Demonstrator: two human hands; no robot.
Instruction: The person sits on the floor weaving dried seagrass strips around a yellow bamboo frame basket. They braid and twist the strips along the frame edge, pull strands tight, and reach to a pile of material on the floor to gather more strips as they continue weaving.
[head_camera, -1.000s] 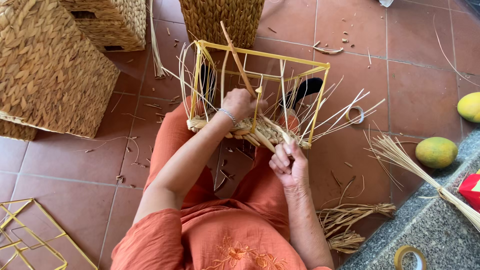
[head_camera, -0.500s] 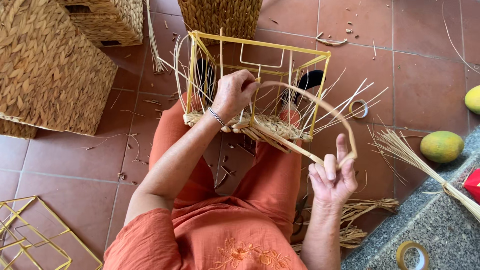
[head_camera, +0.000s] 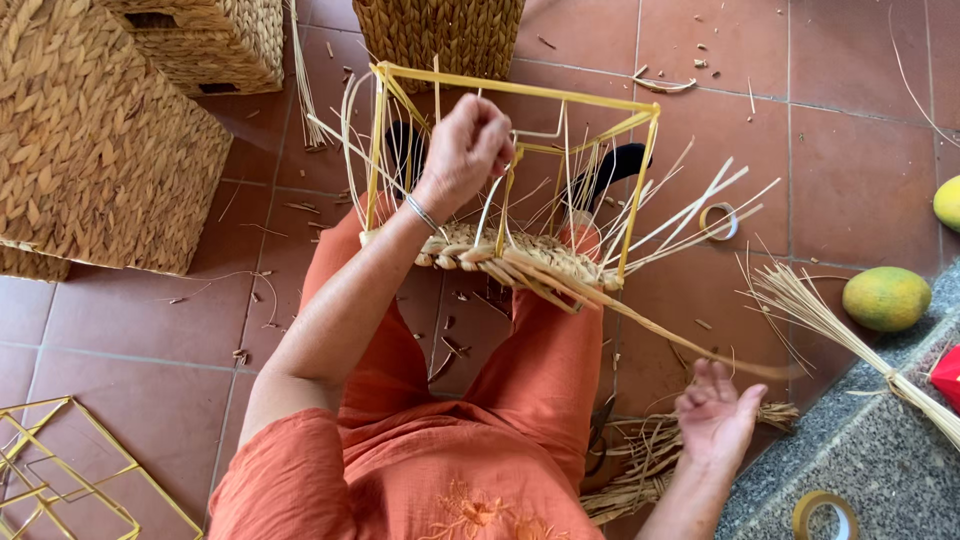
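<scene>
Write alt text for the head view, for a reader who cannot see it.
A seated person in orange clothes weaves a basket on a yellow wire frame: the left hand grips straw strands inside the frame, the right hand is open beside a long strand. Finished woven baskets stand on the tiled floor.

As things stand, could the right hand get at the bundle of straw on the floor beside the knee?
Probably yes. The right hand is open, low beside the knee, and the straw bundle lies just below-left with nothing visibly between them.
</scene>
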